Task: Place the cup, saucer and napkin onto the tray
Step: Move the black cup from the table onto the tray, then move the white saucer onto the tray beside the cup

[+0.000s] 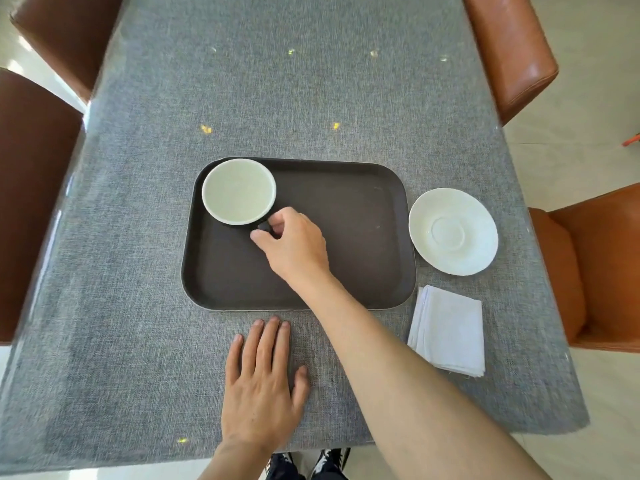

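A: What's nearest the table's near edge?

B: The left hand (263,386), lying flat on the grey tablecloth (138,341) with fingers spread, palm down, holding nothing. Its fingertips stop just short of the near edge of the tray (242,289).

A: And on the right side?

B: A folded white napkin (448,330) sits on the cloth by the tray's near right corner, close to it but off it. Beyond the napkin, the white saucer (453,231) rests on the cloth just beside the tray's right edge (whether its rim touches the tray, I cannot tell).

A: Where's the right hand?

B: The right hand (294,242) reaches across the dark tray, its fingers pinched around the dark handle of the cup (239,191).

A: So the cup is on the tray?

B: It is in the tray's far left corner, upright, pale inside with a dark outside. Whether its base rests on the tray or hangs just above it is not clear.

A: Anything further off?

B: Brown leather chairs (509,53) stand along both long sides of the table.
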